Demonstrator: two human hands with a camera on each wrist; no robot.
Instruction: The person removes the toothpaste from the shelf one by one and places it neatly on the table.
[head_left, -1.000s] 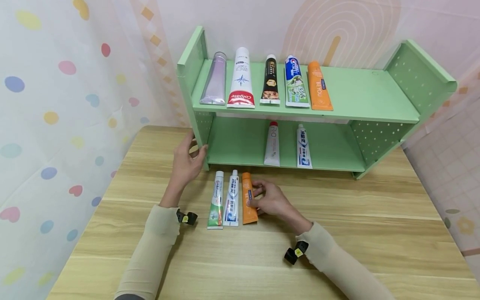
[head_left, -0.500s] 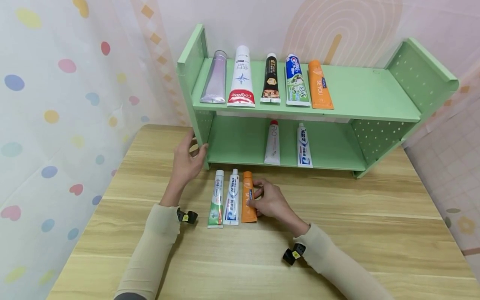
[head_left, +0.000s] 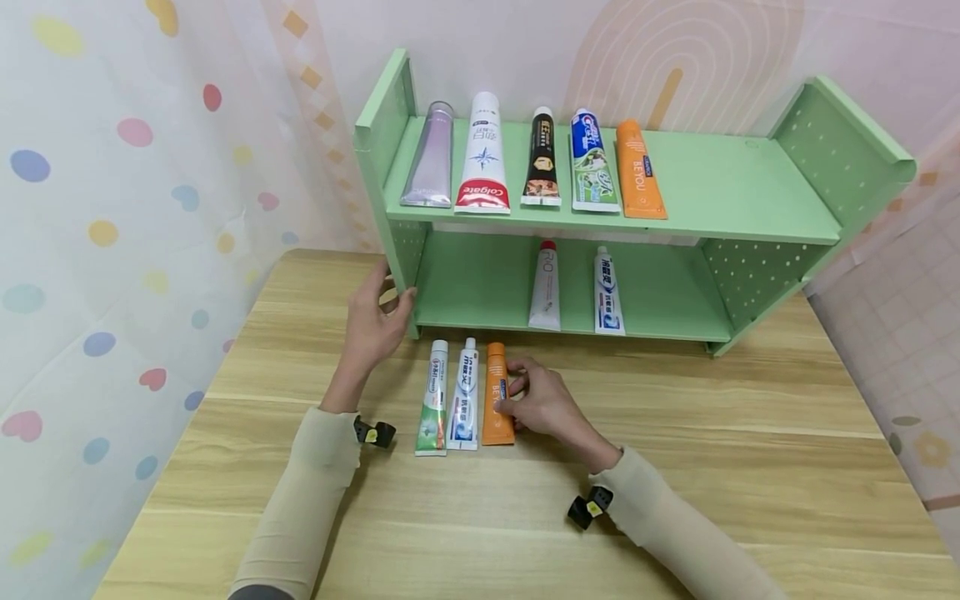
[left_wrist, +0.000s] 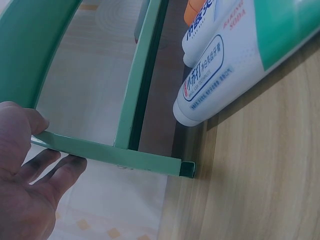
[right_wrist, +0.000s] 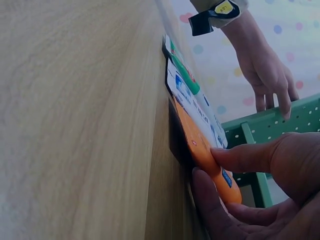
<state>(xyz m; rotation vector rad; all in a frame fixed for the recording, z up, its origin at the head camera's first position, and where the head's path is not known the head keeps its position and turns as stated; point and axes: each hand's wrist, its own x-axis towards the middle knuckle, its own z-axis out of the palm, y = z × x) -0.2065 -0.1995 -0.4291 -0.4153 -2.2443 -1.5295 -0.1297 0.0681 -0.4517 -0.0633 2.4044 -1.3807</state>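
My right hand [head_left: 546,401] pinches an orange toothpaste tube [head_left: 495,417] by its right edge; in the right wrist view the thumb lies on top and fingers are under the edge. The tube lies on the table, cap toward the shelf. To its left lie a white-and-blue toothpaste tube [head_left: 466,400] and a white-and-green toothpaste tube [left_wrist: 225,75], side by side. My left hand [head_left: 377,321] holds the left side panel of a green two-tier shelf [head_left: 780,192], thumb on one face and fingers on the other, as the left wrist view shows.
Several tubes lie on the upper tier: a lilac tube [head_left: 432,162], a Colgate tube [head_left: 483,158], a black tube [head_left: 542,158], a blue-green tube [head_left: 592,162] and another orange tube [head_left: 637,171]. Below are a red-capped tube [head_left: 545,287] and a white-blue tube [head_left: 608,292].
The orange tube in my right hand has turned slightly, its lower end shifting a little left, and now lies straighter beside the white-and-blue one. My left hand has stayed on the shelf's side.
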